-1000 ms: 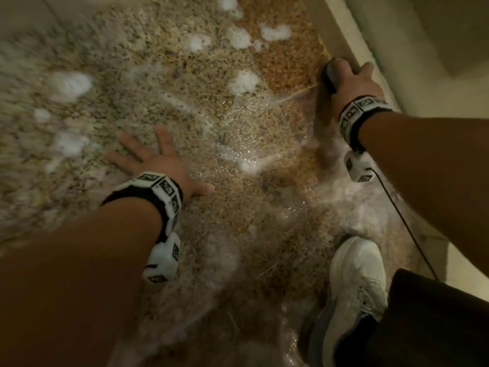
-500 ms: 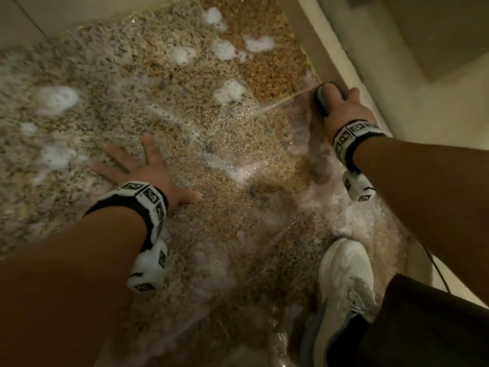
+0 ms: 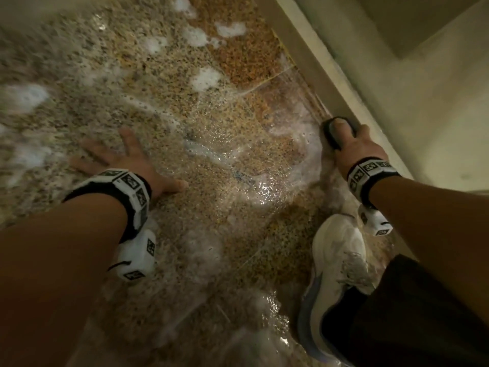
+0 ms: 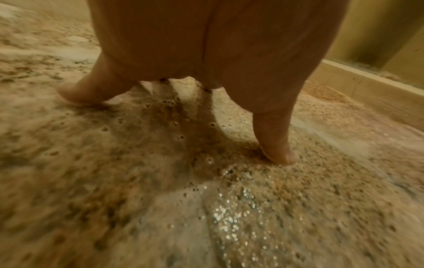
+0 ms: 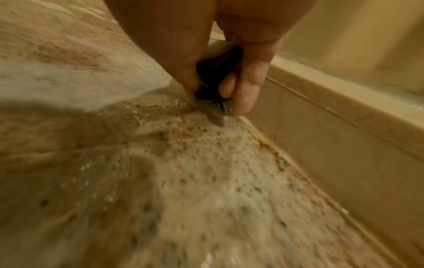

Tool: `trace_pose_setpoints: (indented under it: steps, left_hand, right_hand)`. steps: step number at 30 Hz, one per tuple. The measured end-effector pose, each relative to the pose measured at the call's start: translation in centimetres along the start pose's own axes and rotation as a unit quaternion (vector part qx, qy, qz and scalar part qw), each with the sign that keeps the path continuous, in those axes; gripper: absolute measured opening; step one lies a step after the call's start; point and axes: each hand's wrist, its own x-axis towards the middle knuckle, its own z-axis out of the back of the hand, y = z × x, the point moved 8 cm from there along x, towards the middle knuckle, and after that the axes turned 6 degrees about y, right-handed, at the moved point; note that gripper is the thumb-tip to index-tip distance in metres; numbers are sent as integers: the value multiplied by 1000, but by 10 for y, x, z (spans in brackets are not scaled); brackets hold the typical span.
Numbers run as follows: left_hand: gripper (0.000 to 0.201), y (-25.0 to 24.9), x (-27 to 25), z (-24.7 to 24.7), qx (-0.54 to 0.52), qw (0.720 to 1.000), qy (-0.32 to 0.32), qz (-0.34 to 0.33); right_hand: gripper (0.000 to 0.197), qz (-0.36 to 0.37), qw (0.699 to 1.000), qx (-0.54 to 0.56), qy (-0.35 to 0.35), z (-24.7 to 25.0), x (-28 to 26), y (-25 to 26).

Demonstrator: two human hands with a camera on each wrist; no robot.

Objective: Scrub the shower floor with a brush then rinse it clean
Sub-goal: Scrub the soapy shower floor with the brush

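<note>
Right wrist: right grip clasps brush under palm; left grip splayed flat

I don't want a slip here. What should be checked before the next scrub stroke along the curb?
1. Right hand wrapped firmly round the brush: ok.
2. Bristles down on the shower floor: ok.
3. Left hand spread flat on the floor as a brace: ok, though the floor is wet and soapy.
4. Brush close to the curb, at the floor's edge: ok.
5. Shoe clear of the stroke path: cannot tell.
6. Foam patches further out scrubbed: not ok.
</note>
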Motion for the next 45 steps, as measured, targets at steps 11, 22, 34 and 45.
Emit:
trace_pose_setpoints:
  steps: [11,22,34,45]
  left_hand:
    - [162,-1,6,-1,-6,1000,13,7]
    - [162,-4,3,-1,-33,999,37,-5]
    - [160,-4,0,1,-10,1000,22,8]
    - [162,-4,-3,4,3,1000,15,17]
  right_hand:
    - [64,47,998,21,-40,39,56,60]
    - [81,41,999,-12,-9,89,110,126]
    - [68,-74,989,124,13,15,23,21]
    - [65,192,960,199,35,25,-49,197]
